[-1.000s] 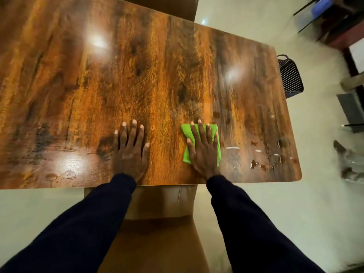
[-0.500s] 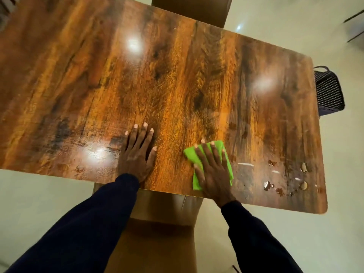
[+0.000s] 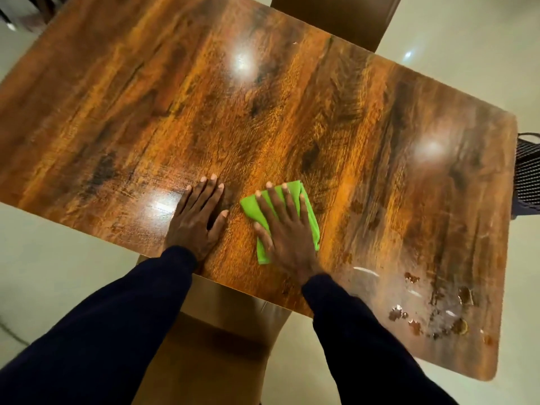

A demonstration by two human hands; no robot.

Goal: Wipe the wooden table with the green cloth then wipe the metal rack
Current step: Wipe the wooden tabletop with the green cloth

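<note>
Your right hand (image 3: 287, 229) presses the folded green cloth (image 3: 310, 222) flat, fingers straight, near the front edge of the counter (image 3: 292, 112) — left hand (image 3: 195, 220) flat beside it, fingers straight; glossy wood stretches ahead.

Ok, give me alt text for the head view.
A person's right hand presses a green cloth flat on a glossy wooden table, the left hand flat beside it. Small spots mark the table's near right corner.

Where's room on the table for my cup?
Bare: the wooden table beyond both hands, and left of the left hand. Crowded: the near edge, where the right hand presses the green cloth, with blotches to its right.
</note>
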